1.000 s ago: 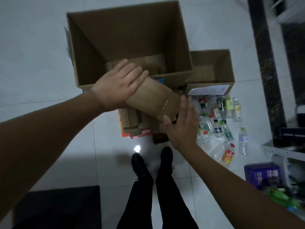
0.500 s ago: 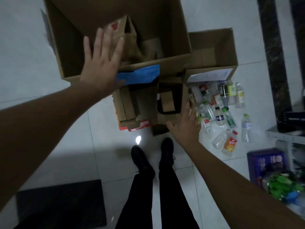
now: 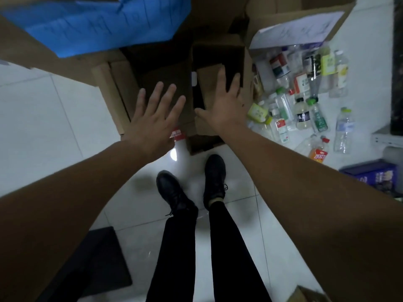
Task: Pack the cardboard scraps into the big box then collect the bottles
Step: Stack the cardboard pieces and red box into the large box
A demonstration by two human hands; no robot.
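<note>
Both your arms stretch forward and down, the forearms running in from the lower corners and drawing close together over the pile at your feet. Your left hand point(image 3: 157, 114) is wide open, palm down, fingers straight and fanned, and it has hold of nothing. It is over the flattened cardboard scraps point(image 3: 122, 88); whether it touches them cannot be told. Your right hand point(image 3: 224, 103) is just as open, thumb stuck out toward the left hand, fingers spread over the flap of a small carton point(image 3: 218, 53) that stands among the scraps. It grips nothing either.

The big box point(image 3: 26, 51) shows only its near wall at the top left, carrying a blue label point(image 3: 98, 25); its inside is out of view. The small carton's inside is dark, so its contents cannot be made out. A second box point(image 3: 272, 9) at the top right has a white sheet point(image 3: 294, 31) on its side.

The bottles point(image 3: 301, 101) lie and stand scattered on the white tiled floor point(image 3: 54, 127), just right of your right hand and below the second box.
</note>
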